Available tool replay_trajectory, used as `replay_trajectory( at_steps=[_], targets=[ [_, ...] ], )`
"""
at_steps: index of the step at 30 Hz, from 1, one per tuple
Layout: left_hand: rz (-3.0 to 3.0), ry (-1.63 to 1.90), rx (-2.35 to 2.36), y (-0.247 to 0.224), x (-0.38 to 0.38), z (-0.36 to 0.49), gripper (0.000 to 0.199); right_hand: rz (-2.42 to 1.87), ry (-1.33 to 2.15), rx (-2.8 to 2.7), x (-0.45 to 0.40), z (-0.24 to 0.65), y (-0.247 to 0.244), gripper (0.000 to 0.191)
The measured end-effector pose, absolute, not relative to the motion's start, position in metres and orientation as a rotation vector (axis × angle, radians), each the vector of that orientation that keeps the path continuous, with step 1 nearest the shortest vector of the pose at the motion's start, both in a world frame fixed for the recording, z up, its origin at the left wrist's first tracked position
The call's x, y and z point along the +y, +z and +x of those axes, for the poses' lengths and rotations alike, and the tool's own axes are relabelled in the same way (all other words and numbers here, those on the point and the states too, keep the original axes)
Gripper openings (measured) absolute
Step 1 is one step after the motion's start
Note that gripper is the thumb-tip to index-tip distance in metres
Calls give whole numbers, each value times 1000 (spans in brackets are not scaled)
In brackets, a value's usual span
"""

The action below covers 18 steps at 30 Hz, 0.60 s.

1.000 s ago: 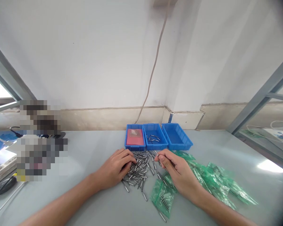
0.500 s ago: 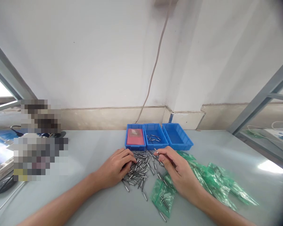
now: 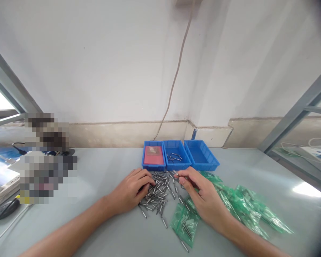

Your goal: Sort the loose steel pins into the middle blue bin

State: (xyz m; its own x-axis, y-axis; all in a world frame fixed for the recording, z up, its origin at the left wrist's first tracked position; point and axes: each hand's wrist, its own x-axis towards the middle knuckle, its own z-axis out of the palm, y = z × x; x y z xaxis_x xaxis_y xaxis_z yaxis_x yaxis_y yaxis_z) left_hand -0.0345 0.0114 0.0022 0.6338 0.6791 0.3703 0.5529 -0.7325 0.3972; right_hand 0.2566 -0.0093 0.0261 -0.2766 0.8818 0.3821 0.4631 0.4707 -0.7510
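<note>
My left hand point(image 3: 135, 189) rests at the left edge of a loose pile of small metal pins point(image 3: 156, 196), fingers curled over them; what its fingertips hold, if anything, is hidden. Above the right side of the pile, my right hand point(image 3: 198, 189) pinches a small metal pin point(image 3: 176, 174) between thumb and forefinger. Beneath and beside the right hand lies a green plastic bag point(image 3: 186, 223) with pins inside. Behind the pile stand a blue tray with a pink sheet point(image 3: 153, 157), a blue tray holding several pins point(image 3: 178, 165) and a third blue tray point(image 3: 203, 155) with nothing visible inside.
More green plastic bags point(image 3: 246, 207) spread over the table point(image 3: 101, 239) to the right. At the far left are a computer mouse point(image 3: 5, 210), cables and a blurred-out area. A wall point(image 3: 109, 71) with a hanging cord rises behind the table, between grey metal frames.
My right hand has shifted slightly, and the pin in its fingertips is tilted differently. My left hand has stayed where it was. At the far left, the blurred area has changed a little.
</note>
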Motion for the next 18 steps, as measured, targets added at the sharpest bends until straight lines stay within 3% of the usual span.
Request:
replay_trajectory(
  at_steps=[18],
  targets=[
    [2601,726,1007,4,12,-35,25,-1136,649,-1967,-9,255,26,25]
  ],
)
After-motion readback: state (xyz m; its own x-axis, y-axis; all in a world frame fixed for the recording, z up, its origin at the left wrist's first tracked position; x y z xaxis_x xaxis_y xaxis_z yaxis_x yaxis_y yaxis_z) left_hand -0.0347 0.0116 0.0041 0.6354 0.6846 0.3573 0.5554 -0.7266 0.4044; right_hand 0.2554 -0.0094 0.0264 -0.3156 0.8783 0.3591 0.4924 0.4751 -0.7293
